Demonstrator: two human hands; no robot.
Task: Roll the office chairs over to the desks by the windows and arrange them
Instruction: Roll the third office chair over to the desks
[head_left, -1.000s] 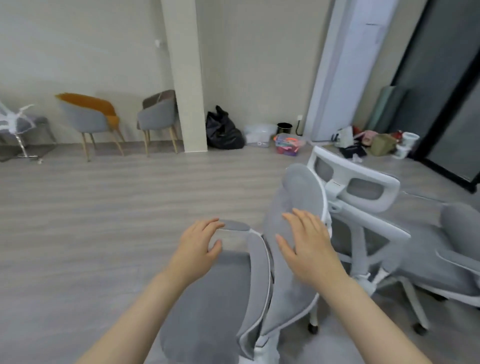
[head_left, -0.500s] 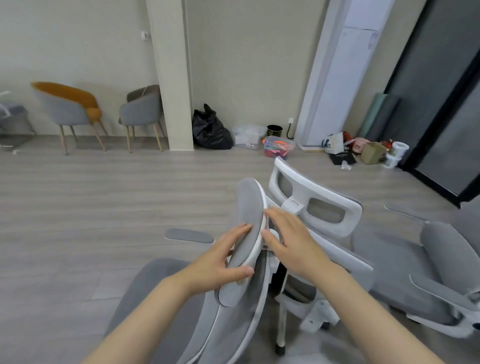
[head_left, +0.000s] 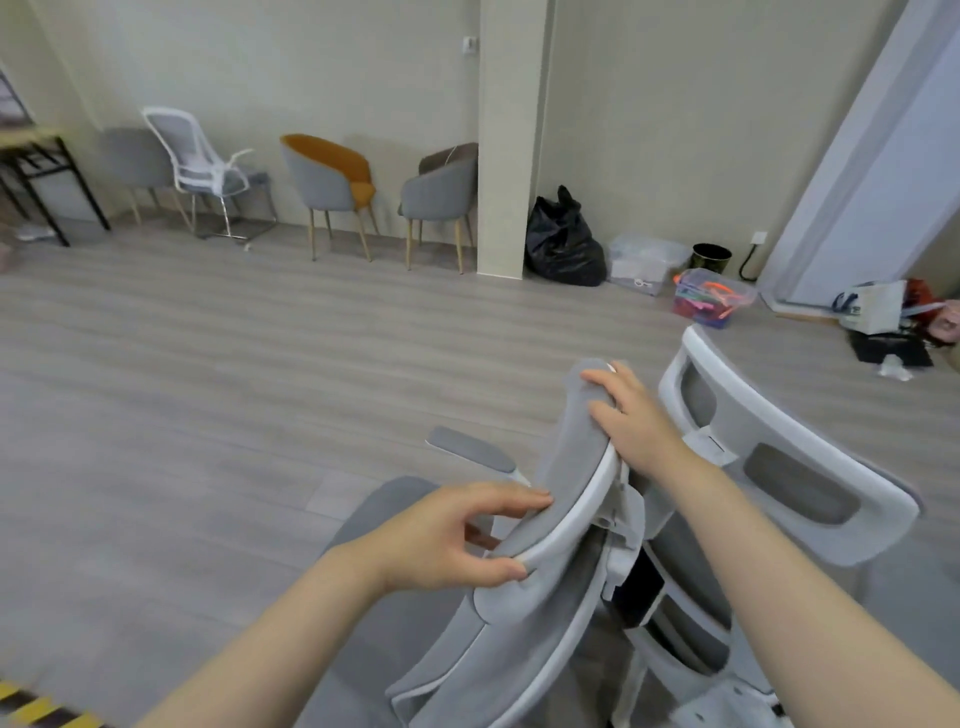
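A grey and white office chair (head_left: 524, 639) stands right in front of me, its back towards me. My left hand (head_left: 457, 535) grips the lower end of its grey headrest (head_left: 566, 467), thumb below and fingers on the front face. My right hand (head_left: 631, 421) holds the headrest's upper end, fingers curled over the top edge. One grey armrest (head_left: 470, 449) shows beyond the headrest, and the seat lies below it. A second white office chair (head_left: 789, 467) stands close on the right, its headrest frame beside my right forearm.
Along the far wall stand a white mesh chair (head_left: 202, 166), two grey tub chairs (head_left: 332, 187) and a pillar (head_left: 511, 140). A black bag (head_left: 563, 244), boxes and a bin lie beyond the pillar. A black-legged desk (head_left: 36, 156) is far left. Open wood floor (head_left: 208, 405) stretches left.
The view has swung left, bringing the white mesh chair and desk into sight. My right hand slid from the headrest's back up to its top end. My left hand stays on the lower end.
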